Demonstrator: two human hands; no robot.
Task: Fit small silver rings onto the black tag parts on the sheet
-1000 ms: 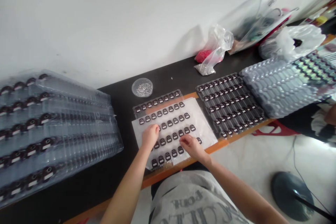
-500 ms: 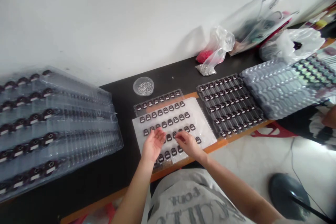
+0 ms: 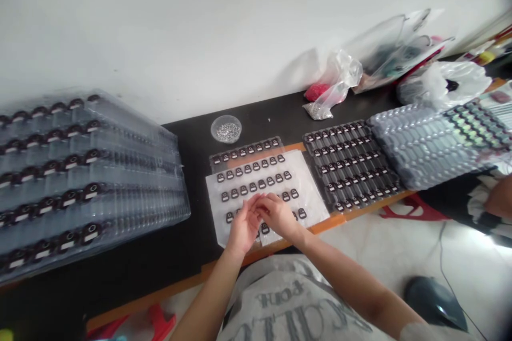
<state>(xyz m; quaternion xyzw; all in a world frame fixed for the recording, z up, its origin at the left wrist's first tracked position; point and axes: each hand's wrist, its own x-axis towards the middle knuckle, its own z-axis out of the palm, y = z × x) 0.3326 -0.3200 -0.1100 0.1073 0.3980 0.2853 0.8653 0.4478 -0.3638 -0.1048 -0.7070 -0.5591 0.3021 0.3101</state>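
Note:
My left hand (image 3: 245, 228) is palm up and slightly cupped above the white sheet (image 3: 308, 184), its fingers stretched out. Over that palm, my right hand (image 3: 280, 217) has its fingertips pinched together, touching or nearly touching the left fingers. Whatever lies between them is too small or hidden to make out. Rows of small dark padlock-shaped pieces (image 3: 262, 184), each with a pale label area, lie on the sheet around both hands. My hands cover part of the lower rows. A clear tray (image 3: 247, 150) with a further row of these pieces shows behind the sheet.
A round clear dish (image 3: 226, 129) of tiny silvery bits stands behind. To the left is a tall stack of filled plastic trays (image 3: 140, 165). Rightward lie a filled tray (image 3: 354, 165), clear trays (image 3: 408, 138) and plastic bags (image 3: 340, 80). Another person's arm (image 3: 500, 197) is at the far right.
My right hand has moved left and come together with my left hand, which has shifted slightly right. The camera view has tilted a little.

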